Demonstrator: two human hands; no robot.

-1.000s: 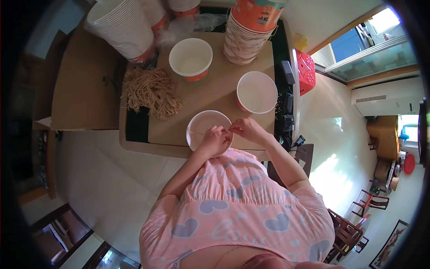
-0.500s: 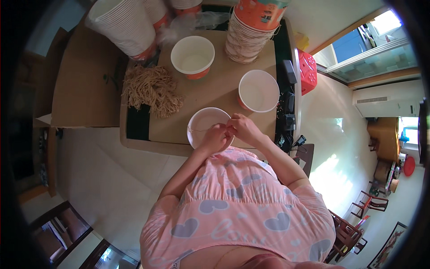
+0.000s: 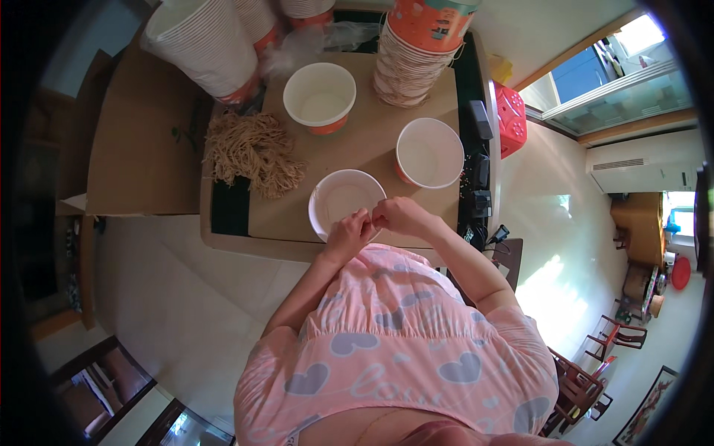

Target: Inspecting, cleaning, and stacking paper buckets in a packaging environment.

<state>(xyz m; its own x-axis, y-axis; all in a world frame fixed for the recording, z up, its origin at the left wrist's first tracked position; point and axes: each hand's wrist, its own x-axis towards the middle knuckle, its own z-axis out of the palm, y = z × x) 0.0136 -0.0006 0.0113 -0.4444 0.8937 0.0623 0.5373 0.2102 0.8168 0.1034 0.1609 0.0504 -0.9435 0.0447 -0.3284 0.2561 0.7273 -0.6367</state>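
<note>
Under both hands, at the near edge of the table (image 3: 249, 247): white tub (image 3: 341, 199), mouth up; cannot tell if resting or slightly lifted. Left hand (image 3: 349, 236) over near right part of rim, right hand (image 3: 409, 217) just beside, nearly meeting. Fingers (image 3: 362, 218) bent inward; cannot tell if pinching a strand, the rim or nothing, too small and partly hidden. Looks light, thin-walled, paper-like; likely smooth, quick to skid or tip, easy to dent at the wall. Best held at the rim, seemingly the stiffest part, or cupped lightly below. Off to the left on the cardboard sheet (image 3: 338, 156): tan string bundle (image 3: 254, 154), probably soft, limp, prone to tangling; best drawn by one loose end. Farther out: second tub (image 3: 320, 97), third tub (image 3: 429, 154).
</note>
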